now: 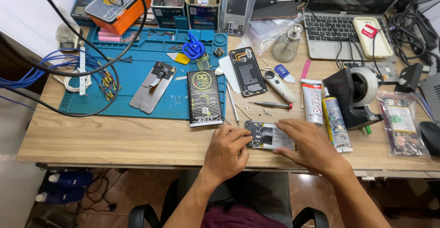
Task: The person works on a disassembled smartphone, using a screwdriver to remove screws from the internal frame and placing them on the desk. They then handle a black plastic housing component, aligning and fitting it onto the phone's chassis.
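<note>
I am noting the surface (114, 138) showing a pale wood grain. The work mat (123, 97) is showing teal-blue. The battery pack (204, 98) is showing black with yellow-green print. The opened phone (269, 136) is showing dark insides with a white patch. The tape dispenser (355, 95) is showing black, its roll off-white. The screwdriver (270, 104) is showing a red tip cap.

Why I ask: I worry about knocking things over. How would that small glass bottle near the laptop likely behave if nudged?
The glass bottle looks squat with a broad base, so it would probably slide rather than tip. Being clear glass, it is likely fragile if it fell off the wooden table. Its narrow metal top sits high, so a push there seems riskier than one low down.
</note>
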